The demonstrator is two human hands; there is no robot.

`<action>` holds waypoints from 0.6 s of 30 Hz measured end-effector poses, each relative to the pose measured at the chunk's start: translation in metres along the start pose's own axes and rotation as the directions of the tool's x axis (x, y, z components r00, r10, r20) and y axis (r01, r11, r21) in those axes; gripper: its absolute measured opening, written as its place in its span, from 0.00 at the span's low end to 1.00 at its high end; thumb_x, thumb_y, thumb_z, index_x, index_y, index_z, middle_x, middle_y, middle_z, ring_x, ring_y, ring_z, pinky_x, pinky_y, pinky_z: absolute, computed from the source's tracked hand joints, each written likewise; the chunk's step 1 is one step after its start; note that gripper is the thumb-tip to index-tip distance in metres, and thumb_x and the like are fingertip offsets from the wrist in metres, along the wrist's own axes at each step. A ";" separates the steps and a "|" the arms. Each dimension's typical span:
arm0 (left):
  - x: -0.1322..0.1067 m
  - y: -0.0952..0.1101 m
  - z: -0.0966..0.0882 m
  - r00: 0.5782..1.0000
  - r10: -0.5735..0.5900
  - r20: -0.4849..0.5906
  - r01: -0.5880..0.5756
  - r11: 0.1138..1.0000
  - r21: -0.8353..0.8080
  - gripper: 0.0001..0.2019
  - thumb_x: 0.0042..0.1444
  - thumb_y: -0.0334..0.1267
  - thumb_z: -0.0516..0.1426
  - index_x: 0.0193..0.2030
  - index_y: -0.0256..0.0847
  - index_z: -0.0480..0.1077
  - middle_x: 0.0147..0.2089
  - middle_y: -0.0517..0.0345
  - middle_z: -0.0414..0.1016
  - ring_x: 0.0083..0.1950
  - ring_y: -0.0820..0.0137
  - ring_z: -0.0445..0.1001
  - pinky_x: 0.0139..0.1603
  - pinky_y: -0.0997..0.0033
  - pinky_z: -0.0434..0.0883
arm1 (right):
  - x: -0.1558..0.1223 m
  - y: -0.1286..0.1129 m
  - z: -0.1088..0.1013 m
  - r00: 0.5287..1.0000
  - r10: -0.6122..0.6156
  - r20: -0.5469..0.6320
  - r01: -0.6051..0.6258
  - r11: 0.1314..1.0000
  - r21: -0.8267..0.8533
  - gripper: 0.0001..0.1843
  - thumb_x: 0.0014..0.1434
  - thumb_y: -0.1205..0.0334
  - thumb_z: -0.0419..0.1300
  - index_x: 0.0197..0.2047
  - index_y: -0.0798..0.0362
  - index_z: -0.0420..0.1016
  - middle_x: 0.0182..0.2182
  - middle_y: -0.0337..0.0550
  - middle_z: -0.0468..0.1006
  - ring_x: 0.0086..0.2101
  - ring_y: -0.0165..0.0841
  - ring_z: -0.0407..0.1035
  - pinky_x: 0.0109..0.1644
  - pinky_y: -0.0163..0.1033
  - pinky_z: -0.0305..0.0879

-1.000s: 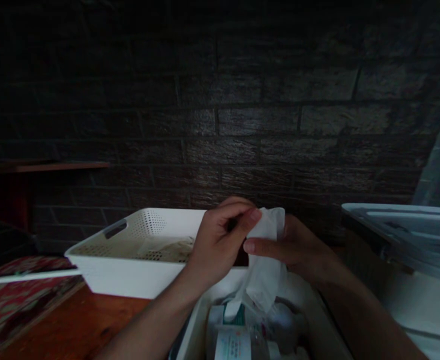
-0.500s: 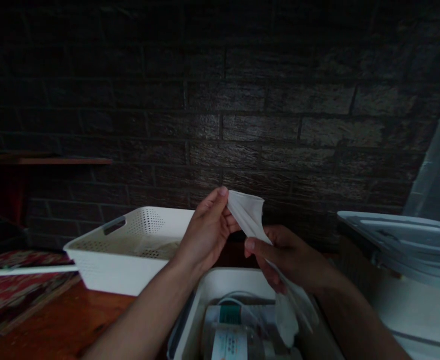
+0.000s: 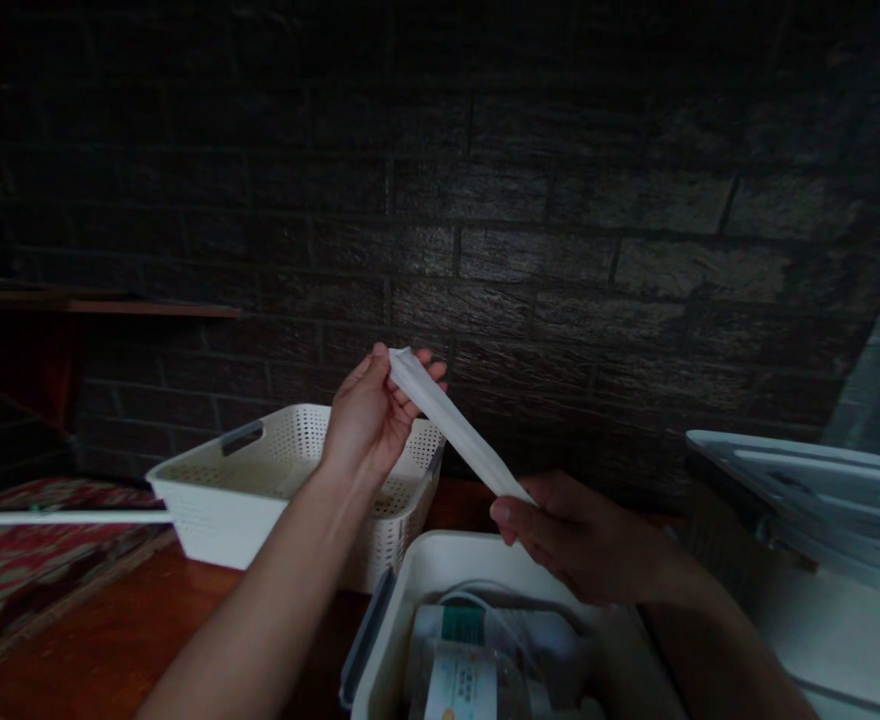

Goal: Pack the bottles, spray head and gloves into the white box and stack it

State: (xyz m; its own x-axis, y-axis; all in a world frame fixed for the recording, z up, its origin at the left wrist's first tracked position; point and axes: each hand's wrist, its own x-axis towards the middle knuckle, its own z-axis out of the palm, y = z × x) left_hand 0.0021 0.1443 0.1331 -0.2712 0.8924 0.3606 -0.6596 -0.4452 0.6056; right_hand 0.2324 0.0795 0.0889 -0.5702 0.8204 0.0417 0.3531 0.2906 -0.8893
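Observation:
A white strip of thin folded material (image 3: 455, 425) is stretched taut between both my hands, slanting down from upper left to lower right. My left hand (image 3: 369, 410) pinches its upper end, raised above the white perforated basket (image 3: 260, 480). My right hand (image 3: 582, 540) is closed around its lower end, just over the open white bin (image 3: 440, 570) in front of me. That bin holds plastic-wrapped packages with teal-and-white labels (image 3: 470, 660).
A dark brick wall (image 3: 560, 230) fills the background. The baskets stand on a wooden table (image 3: 110, 640). A red patterned cloth (image 3: 27, 570) and a white rod (image 3: 57, 517) lie at left. A white appliance with a lid (image 3: 815, 490) stands at right.
My left hand rose up and leftward while my right hand stayed low, pulling the crumpled white piece out into a long straight strip. The view shifted slightly.

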 end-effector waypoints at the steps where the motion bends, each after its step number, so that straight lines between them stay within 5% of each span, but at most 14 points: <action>1: 0.002 0.002 -0.001 1.000 0.023 -0.011 -0.023 1.000 0.010 0.12 0.76 0.35 0.50 0.41 0.37 0.71 0.37 0.50 0.85 0.31 0.66 0.86 0.34 0.66 0.85 | -0.003 -0.002 -0.002 1.000 0.028 0.013 -0.027 0.998 -0.055 0.19 0.74 0.45 0.55 0.39 0.51 0.72 0.18 0.26 0.58 0.16 0.23 0.50 0.18 0.29 0.45; 6: 0.010 0.012 -0.008 0.974 0.225 -0.036 -0.217 0.964 0.155 0.07 0.72 0.38 0.55 0.43 0.40 0.71 0.34 0.55 0.84 0.28 0.65 0.85 0.28 0.68 0.83 | -0.025 -0.014 -0.015 0.998 0.053 0.031 -0.037 0.922 -0.386 0.19 0.74 0.46 0.55 0.44 0.51 0.78 0.26 0.35 0.74 0.24 0.29 0.69 0.26 0.32 0.60; 10: 0.005 0.010 -0.007 0.941 0.332 0.063 -0.335 0.889 0.311 0.10 0.66 0.47 0.61 0.41 0.43 0.71 0.32 0.59 0.83 0.25 0.66 0.82 0.24 0.70 0.79 | -0.036 -0.008 -0.030 0.977 0.203 0.070 -0.157 0.897 -0.414 0.29 0.64 0.38 0.65 0.58 0.50 0.78 0.32 0.41 0.83 0.29 0.36 0.77 0.28 0.35 0.67; 14: -0.018 0.000 0.002 0.888 0.368 0.277 -0.461 0.713 0.529 0.16 0.66 0.47 0.63 0.30 0.40 0.74 0.23 0.63 0.72 0.22 0.76 0.68 0.21 0.80 0.65 | -0.033 0.002 -0.037 0.983 0.055 -0.177 -0.125 0.902 -0.414 0.49 0.46 0.36 0.78 0.65 0.51 0.75 0.54 0.53 0.81 0.50 0.47 0.77 0.50 0.45 0.75; 18: -0.055 -0.010 0.014 0.871 0.189 0.453 -0.467 0.605 0.645 0.13 0.67 0.44 0.63 0.32 0.41 0.78 0.28 0.61 0.73 0.29 0.73 0.67 0.27 0.77 0.62 | -0.021 -0.006 -0.031 0.967 -0.205 -0.151 0.190 0.976 -0.110 0.34 0.57 0.44 0.75 0.62 0.50 0.77 0.52 0.51 0.83 0.50 0.46 0.77 0.51 0.47 0.75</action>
State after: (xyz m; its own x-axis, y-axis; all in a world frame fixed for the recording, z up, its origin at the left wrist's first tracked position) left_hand 0.0335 0.0984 0.1164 -0.0431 0.6597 0.7503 0.1792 -0.7337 0.6554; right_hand 0.2650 0.0761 0.1070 -0.5118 0.8081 0.2916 0.3181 0.4936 -0.8094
